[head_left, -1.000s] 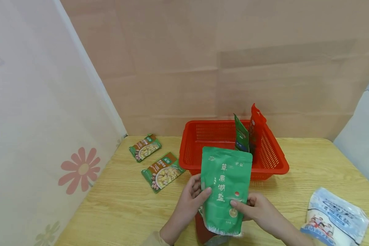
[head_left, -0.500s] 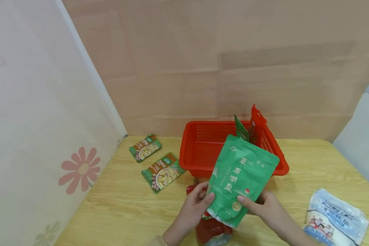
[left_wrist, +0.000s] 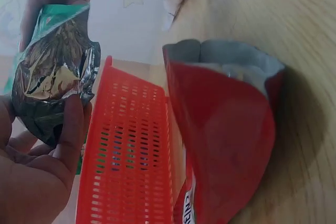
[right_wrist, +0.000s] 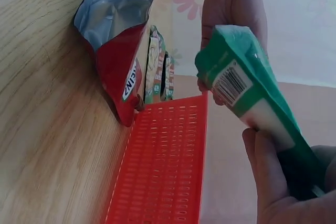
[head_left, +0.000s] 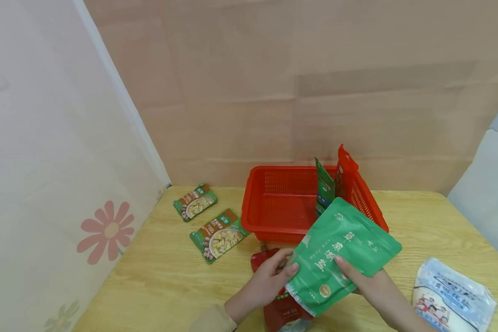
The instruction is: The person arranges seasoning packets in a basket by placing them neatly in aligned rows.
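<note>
Both hands hold a green salt pouch [head_left: 344,258], tilted to the right, above the table in front of the red basket [head_left: 274,234]. My left hand [head_left: 267,279] pinches its lower left edge, thumb on the front. My right hand [head_left: 371,288] grips the right edge, thumb across the printed front. The left wrist view shows the pouch's shiny dark bottom [left_wrist: 55,66]. Its back carries a barcode [right_wrist: 231,83] in the right wrist view. Beneath the hands lies a red Heinz pouch [head_left: 288,311], partly hidden by them in the head view.
In the basket's right end stand a green packet [head_left: 325,184] and a red packet [head_left: 346,170]. Two green-brown food packets [head_left: 220,235] [head_left: 195,202] lie left of it. A white-and-blue bag [head_left: 452,295] lies at the right. A paper-covered wall [head_left: 232,92] rises behind.
The green pouch has turned clockwise and shifted right, its top now pointing to the upper right. Both hands have moved with it, showing more of the red pouch below.
</note>
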